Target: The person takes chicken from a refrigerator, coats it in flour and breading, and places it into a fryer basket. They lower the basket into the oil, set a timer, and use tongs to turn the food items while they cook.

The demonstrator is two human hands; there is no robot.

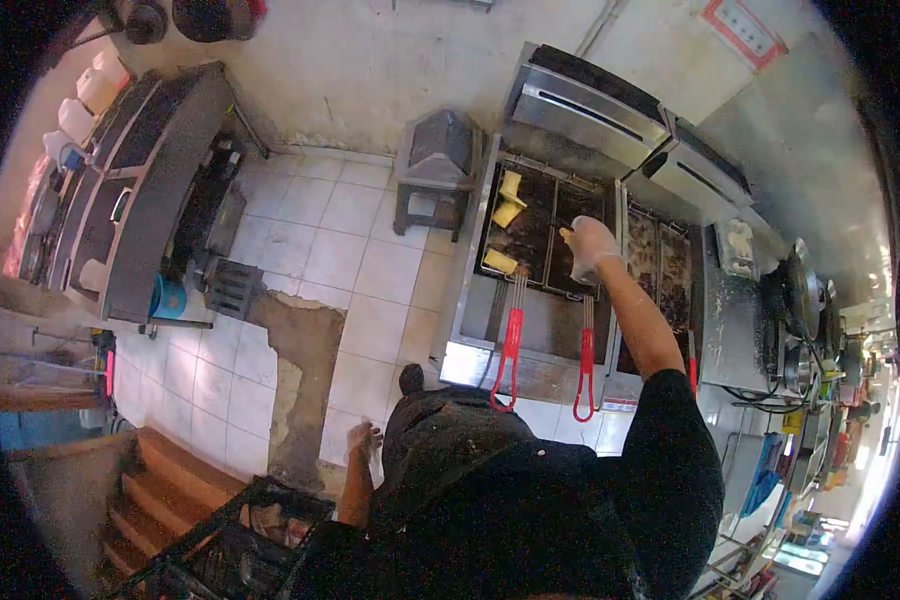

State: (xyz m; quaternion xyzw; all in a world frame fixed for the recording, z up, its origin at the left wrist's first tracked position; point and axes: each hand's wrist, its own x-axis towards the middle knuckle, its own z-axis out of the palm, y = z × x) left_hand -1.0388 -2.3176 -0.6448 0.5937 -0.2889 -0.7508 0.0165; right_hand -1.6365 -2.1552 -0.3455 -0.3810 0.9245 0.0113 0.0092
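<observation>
My right hand (pixel 592 245), in a clear plastic glove, reaches over the right-hand frying basket (pixel 566 200) of the fryer. A small yellow-tan piece of food (pixel 567 235) shows at its closed fingertips. Beside it, the left-hand frying basket (pixel 530 235) sits in dark oil with folded yellow food pieces (pixel 508 213) in it. Red handles (pixel 511 350) of the baskets stick out toward my body. My left hand (pixel 366 438) hangs low at my side, away from the fryer, its fingers loosely bent and apart with nothing visible in them.
Another fryer well (pixel 660 250) lies to the right, beside a metal counter (pixel 735 330) with a tray (pixel 738 248) and pans. A grey stand (pixel 435 165) is left of the fryer. The tiled floor (pixel 360 250) has a broken patch (pixel 305 370). A black crate (pixel 260 530) stands behind my left hand.
</observation>
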